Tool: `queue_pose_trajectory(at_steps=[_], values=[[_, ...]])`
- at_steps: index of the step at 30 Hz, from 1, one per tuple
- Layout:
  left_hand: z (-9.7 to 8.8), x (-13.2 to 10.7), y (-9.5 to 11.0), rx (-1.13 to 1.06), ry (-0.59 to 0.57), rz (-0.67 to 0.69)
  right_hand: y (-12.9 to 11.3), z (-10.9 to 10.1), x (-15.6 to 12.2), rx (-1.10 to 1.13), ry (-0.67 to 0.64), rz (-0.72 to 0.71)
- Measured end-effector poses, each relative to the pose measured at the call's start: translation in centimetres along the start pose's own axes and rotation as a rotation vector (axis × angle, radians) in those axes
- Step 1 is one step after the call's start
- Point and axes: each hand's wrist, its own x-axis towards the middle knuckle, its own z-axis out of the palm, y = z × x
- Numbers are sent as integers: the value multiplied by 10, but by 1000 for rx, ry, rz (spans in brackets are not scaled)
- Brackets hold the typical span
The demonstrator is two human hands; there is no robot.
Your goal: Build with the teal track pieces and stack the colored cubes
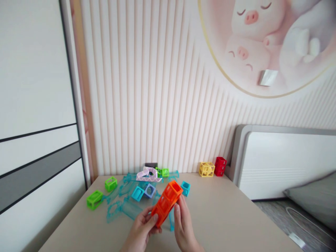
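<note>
Both of my hands hold an orange open-frame block piece (167,202), made of two joined hollow cubes, tilted up to the right above the beige table (225,213). My left hand (143,229) grips its lower end with thumb on top. My right hand (183,227) presses against its right side with fingers together. Just beyond lie translucent teal track pieces (126,206), a teal cube (137,193), a pale purple cube (149,190) and another teal cube (185,188).
Two green frame blocks (95,200) (111,183) lie at the table's left. A pink-white piece (148,175) and small green cubes (162,172) sit near the ribbed wall. Yellow (206,169) and red (220,166) cubes stand at the back right, beside a white bed frame (283,164).
</note>
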Motion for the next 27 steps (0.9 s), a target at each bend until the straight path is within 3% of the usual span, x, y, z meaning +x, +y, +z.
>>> queue_pose_trajectory(at_steps=[5, 8, 11, 13, 15, 18, 20, 22, 24, 27], values=[[5, -3, 9, 57, 43, 63, -12, 13, -3, -40, -109, 53], [8, -8, 13, 122, 37, 69, -17, 18, -4, -13, -65, 130], [8, -12, 13, 199, 33, 100, -12, 6, 11, -60, 2, 180], [6, -13, 10, 268, -14, 103, -1, -17, 31, -130, 86, 228], [3, -13, 6, 346, -93, 85, 20, -53, 55, -179, 179, 228], [1, -13, -3, 437, -190, 53, 62, -124, 84, -428, 282, 259], [1, -14, -8, 487, -224, 37, 90, -172, 95, -673, 276, 388], [0, -14, -14, 537, -239, 21, 112, -212, 98, -759, 296, 471], [0, -13, -18, 573, -234, 10, 127, -239, 98, -815, 302, 534], [-1, -14, -22, 591, -212, -1, 143, -257, 96, -868, 287, 597]])
